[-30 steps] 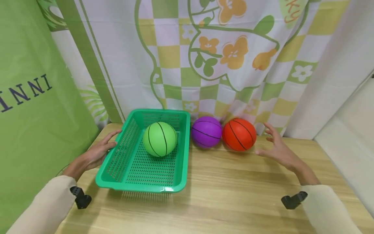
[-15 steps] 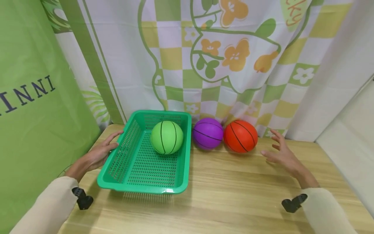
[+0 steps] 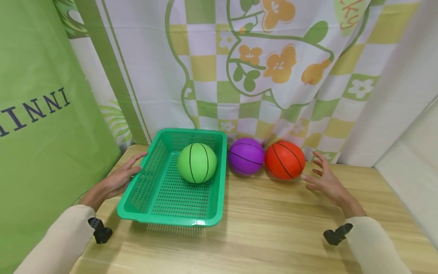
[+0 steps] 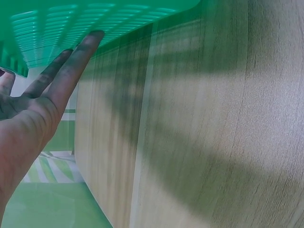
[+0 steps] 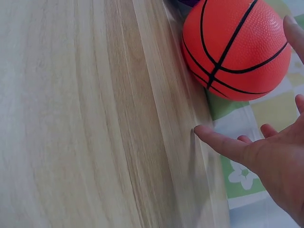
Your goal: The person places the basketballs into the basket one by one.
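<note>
Red ball (image 3: pixel 285 160), pebbly with curved black lines, sits near the right hand (image 3: pixel 327 183), whose grip is wide.

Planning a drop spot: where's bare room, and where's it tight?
Free: table between basket and right sleeve, in front of purple ball and red ball; also basket's near end, before green ball. Crowded: the back, from basket to red ball.

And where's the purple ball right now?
In the head view, the purple ball sits near the far edge of the table, between the green basket on its left and the red ball on its right.
</note>
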Available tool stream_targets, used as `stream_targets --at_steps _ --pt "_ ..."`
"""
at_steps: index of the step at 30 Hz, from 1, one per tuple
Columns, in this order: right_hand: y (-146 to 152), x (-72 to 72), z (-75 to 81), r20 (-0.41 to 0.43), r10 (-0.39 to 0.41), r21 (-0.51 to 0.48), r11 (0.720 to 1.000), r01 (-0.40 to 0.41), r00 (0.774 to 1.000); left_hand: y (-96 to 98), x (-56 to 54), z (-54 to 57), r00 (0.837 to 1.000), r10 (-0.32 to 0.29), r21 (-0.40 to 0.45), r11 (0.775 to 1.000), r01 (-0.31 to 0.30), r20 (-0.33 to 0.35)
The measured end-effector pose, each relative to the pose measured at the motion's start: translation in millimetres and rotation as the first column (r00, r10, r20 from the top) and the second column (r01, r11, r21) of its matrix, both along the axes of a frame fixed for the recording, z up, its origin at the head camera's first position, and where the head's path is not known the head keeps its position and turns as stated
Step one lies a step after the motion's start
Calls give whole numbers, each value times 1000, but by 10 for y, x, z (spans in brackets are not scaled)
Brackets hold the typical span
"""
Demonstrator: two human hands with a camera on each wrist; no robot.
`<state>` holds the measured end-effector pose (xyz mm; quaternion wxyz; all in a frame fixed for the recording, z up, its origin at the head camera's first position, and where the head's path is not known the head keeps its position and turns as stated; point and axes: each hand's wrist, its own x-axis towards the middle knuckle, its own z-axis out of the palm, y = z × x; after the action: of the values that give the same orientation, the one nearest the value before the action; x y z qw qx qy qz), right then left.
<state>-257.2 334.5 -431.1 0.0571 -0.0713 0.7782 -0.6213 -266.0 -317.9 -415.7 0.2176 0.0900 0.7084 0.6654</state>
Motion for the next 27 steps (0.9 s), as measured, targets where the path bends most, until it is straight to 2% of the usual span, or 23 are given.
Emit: stream_targets --at_steps 7,14,22,27 --pt "-61 -45 -32 25 4 -18 1000 -3 1000 -48 15 -27 1000 -12 21 1000 12 0" --pt "-97 -100 -2 28 -19 -32 999 20 999 -29 -11 -26 999 -36 39 999 36 -8" --pt "-141 -252 -31 59 -40 -109 993 47 997 -32 -23 -31 999 -32 59 998 32 4" --pt "-184 -316 -31 72 -31 -117 992 40 997 -34 -22 -31 1000 -25 53 998 24 7"
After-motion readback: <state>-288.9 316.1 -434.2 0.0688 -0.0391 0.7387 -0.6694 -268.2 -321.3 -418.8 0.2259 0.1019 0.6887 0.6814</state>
